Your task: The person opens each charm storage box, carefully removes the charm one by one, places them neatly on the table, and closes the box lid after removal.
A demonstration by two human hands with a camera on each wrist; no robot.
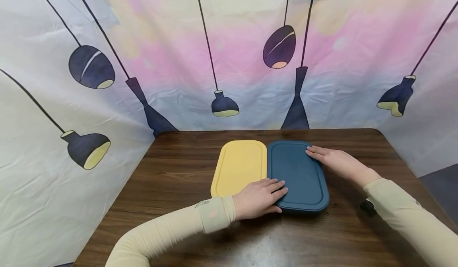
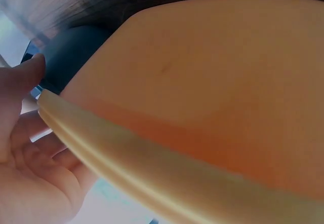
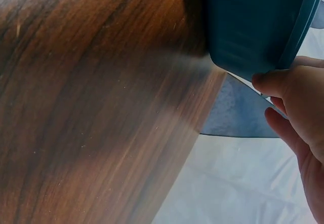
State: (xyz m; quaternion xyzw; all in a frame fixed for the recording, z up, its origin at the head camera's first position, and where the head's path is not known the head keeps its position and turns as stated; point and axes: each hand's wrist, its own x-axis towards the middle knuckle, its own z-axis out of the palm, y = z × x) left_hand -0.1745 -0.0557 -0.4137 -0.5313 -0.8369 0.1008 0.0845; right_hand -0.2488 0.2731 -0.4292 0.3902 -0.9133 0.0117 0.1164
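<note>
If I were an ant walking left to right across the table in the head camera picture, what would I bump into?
Yellow box → dark blue box → right hand → right sleeve. The left hand overlaps both boxes, so it's left out.

Pale glare spots the brightly lit table (image 1: 264, 248).
</note>
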